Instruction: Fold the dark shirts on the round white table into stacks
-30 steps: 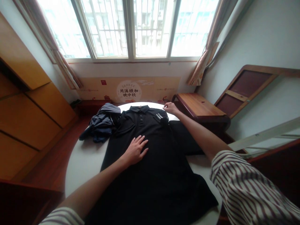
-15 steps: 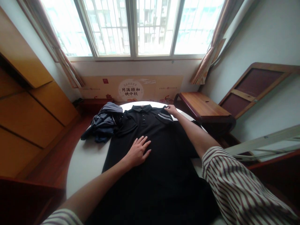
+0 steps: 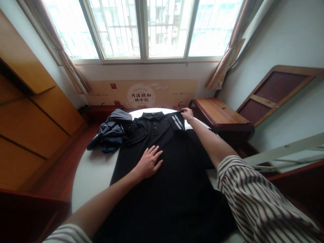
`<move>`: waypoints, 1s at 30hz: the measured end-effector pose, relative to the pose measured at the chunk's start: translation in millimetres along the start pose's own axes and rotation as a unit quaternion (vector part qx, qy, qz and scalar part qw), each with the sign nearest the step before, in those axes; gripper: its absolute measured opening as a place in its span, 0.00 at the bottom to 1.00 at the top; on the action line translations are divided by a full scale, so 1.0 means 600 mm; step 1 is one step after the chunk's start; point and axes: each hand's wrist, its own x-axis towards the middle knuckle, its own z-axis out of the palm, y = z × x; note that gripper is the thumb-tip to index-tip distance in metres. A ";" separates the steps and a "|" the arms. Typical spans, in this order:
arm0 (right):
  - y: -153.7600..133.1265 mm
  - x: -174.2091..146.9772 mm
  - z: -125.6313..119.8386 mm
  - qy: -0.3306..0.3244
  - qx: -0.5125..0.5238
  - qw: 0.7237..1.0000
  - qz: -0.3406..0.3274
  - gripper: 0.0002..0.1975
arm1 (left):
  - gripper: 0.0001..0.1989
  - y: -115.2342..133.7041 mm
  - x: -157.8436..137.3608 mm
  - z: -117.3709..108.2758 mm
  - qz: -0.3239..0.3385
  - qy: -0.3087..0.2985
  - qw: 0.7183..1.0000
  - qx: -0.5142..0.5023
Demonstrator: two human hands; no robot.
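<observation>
A black polo shirt [image 3: 167, 189] lies spread over a round white table [image 3: 87, 179], its buttoned collar [image 3: 153, 115] toward the window. Flat on the shirt's chest rests my left hand [image 3: 150, 162], open with fingers apart. My right hand [image 3: 187, 115] pinches the edge of the shirt's right-side sleeve [image 3: 178, 122], near the shoulder. Two light stripes show across that sleeve. The other sleeve lies folded inward on the left. My forearms cover part of the shirt, and its near end runs out of view.
A crumpled heap of grey and navy clothes [image 3: 112, 130] sits on the table's left side, touching the shirt. A wooden bench [image 3: 219, 111] stands beyond the table at right. Wooden cabinets [image 3: 50, 121] line the left, and a folded wooden panel [image 3: 275, 91] leans on the right wall.
My right hand has moved slightly right with the sleeve edge, and the sleeve is pulled straighter, its stripes now steeper. My left hand stays in place on the shirt.
</observation>
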 end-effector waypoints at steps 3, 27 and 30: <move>-0.018 -0.018 -0.025 0.005 -0.057 0.998 -0.029 0.21 | 0.27 -0.002 0.000 0.002 0.000 0.002 1.000 0.000; 0.150 -0.605 -0.177 -0.061 -0.265 0.961 -0.049 0.16 | 0.22 0.022 0.024 -0.010 0.039 0.016 0.997 0.061; 0.147 -0.610 -0.180 -0.021 -0.226 0.973 -0.050 0.13 | 0.18 0.068 0.072 -0.013 0.085 0.001 0.995 0.046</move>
